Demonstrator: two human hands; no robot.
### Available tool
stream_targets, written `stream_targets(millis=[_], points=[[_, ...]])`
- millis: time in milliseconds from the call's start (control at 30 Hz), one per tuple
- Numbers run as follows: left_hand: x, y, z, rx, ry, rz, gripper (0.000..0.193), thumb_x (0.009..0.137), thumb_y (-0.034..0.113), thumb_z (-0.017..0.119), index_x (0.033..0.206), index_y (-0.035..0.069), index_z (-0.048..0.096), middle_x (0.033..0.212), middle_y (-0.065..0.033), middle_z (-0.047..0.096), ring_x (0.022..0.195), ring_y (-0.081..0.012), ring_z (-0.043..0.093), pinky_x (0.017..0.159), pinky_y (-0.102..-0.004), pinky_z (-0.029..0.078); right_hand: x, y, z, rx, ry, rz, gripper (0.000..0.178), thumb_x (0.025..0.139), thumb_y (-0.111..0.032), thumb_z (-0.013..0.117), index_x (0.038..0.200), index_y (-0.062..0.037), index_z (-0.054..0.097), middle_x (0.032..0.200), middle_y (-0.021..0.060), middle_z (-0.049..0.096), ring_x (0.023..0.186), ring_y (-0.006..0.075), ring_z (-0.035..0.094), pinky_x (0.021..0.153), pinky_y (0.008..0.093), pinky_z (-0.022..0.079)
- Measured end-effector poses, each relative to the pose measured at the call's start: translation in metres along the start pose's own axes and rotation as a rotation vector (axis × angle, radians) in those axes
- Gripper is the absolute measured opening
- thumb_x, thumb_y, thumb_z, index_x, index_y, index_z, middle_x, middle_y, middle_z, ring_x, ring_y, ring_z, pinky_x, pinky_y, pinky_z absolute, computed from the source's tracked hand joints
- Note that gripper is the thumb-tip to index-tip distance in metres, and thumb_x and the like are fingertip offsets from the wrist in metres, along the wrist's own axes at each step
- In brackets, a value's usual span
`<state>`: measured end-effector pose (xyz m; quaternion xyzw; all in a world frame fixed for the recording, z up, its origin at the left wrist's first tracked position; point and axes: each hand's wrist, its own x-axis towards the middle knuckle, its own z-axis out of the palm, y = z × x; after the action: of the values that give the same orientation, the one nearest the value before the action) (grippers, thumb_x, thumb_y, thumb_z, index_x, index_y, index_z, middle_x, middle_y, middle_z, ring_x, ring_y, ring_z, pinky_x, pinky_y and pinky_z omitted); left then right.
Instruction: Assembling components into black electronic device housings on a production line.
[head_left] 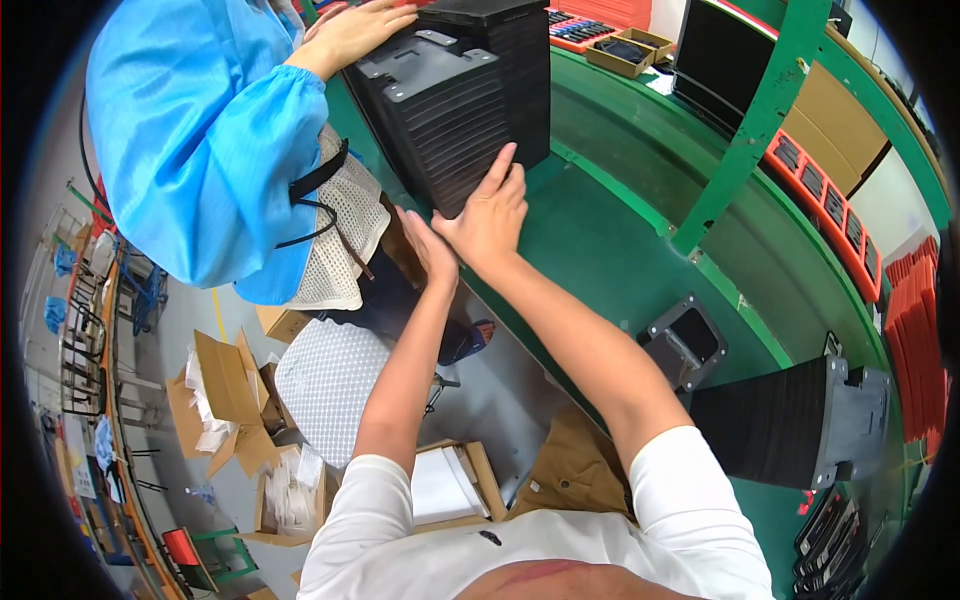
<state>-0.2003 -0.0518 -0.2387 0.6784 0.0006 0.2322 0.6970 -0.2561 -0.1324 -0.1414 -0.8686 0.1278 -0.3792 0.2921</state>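
Observation:
A tall stack of black plastic frames (pixel 455 130) stands at the far end of the green bench, its grey top piece with cut-outs showing. Against the stack's near side rests my right hand (pixel 490 212), fingers stretched upward and thumb spread. My left hand (pixel 432 248) is beside the stack's lower near corner, palm flat and fingers extended; whether it touches the stack I cannot tell. Another person's hand (pixel 355 35) lies over the top of the stack from the left. Behind it rises a second black stack (pixel 520 75).
On the green bench (pixel 575 225) to my right lie a single black frame (pixel 688 340) and another frame stack (pixel 765 420) on its side. A green post (pixel 745 150) rises from the bench. The co-worker's blue sleeve (pixel 190 150), a stool (pixel 335 385) and open cartons (pixel 235 390) are left.

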Motion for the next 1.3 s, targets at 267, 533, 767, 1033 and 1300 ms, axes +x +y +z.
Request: stream_targets(millis=[267, 533, 767, 1033, 1300], points=[[0.021, -0.042, -0.019, -0.057, -0.165, 0.151, 0.060, 0.110, 0.034, 0.039, 0.157, -0.001, 0.028, 0.158, -0.0199, 0.035, 0.148, -0.0294, 0.031, 0.122, -0.0389, 0.024, 0.023, -0.053, 0.071, -0.034, -0.085, 0.087, 0.152, 0.060, -0.052, 0.093, 0.160, 0.0009, -0.008, 0.150, 0.0329, 0.024, 0.133, 0.0494, 0.035, 0.105, 0.0568, 0.034], [0.008, -0.030, -0.023, -0.015, -0.099, -0.182, 0.056, 0.107, 0.023, 0.047, 0.155, -0.001, 0.032, 0.154, -0.0193, 0.038, 0.144, -0.0294, 0.037, 0.120, -0.0384, 0.027, 0.059, -0.070, 0.134, -0.114, -0.138, 0.066, 0.148, 0.066, -0.056, 0.088, 0.158, 0.0043, -0.010, 0.149, 0.0340, 0.022, 0.133, 0.0472, 0.035, 0.105, 0.0549, 0.034], [0.007, -0.023, -0.017, 0.423, -0.172, 0.138, 0.058, 0.108, 0.027, 0.049, 0.155, -0.002, 0.031, 0.156, -0.0182, 0.036, 0.142, -0.0286, 0.039, 0.119, -0.0379, 0.029, 0.100, -0.071, 0.181, -0.126, -0.134, 0.057, 0.146, 0.066, -0.057, 0.088, 0.160, 0.0021, -0.007, 0.151, 0.0324, 0.023, 0.134, 0.0469, 0.035, 0.106, 0.0562, 0.034], [0.007, 0.029, -0.008, -0.666, -0.048, -0.320, 0.063, 0.108, 0.033, 0.054, 0.157, 0.001, 0.030, 0.156, -0.0157, 0.037, 0.135, -0.0262, 0.045, 0.113, -0.0381, 0.036, 0.110, -0.073, 0.179, -0.016, -0.198, 0.002, 0.144, 0.065, -0.052, 0.090, 0.161, -0.0023, -0.005, 0.153, 0.0314, 0.022, 0.134, 0.0459, 0.037, 0.106, 0.0550, 0.039], [0.032, -0.077, -0.023, 0.824, -0.298, 0.485, 0.058, 0.109, 0.036, 0.048, 0.154, 0.001, 0.035, 0.146, -0.0153, 0.050, 0.135, -0.0306, 0.046, 0.115, -0.0413, 0.035, 0.089, -0.041, 0.171, -0.358, -0.155, -0.006, 0.113, 0.086, -0.042, 0.071, 0.164, -0.0081, -0.004, 0.157, 0.0281, 0.032, 0.140, 0.0445, 0.037, 0.112, 0.0543, 0.036]])
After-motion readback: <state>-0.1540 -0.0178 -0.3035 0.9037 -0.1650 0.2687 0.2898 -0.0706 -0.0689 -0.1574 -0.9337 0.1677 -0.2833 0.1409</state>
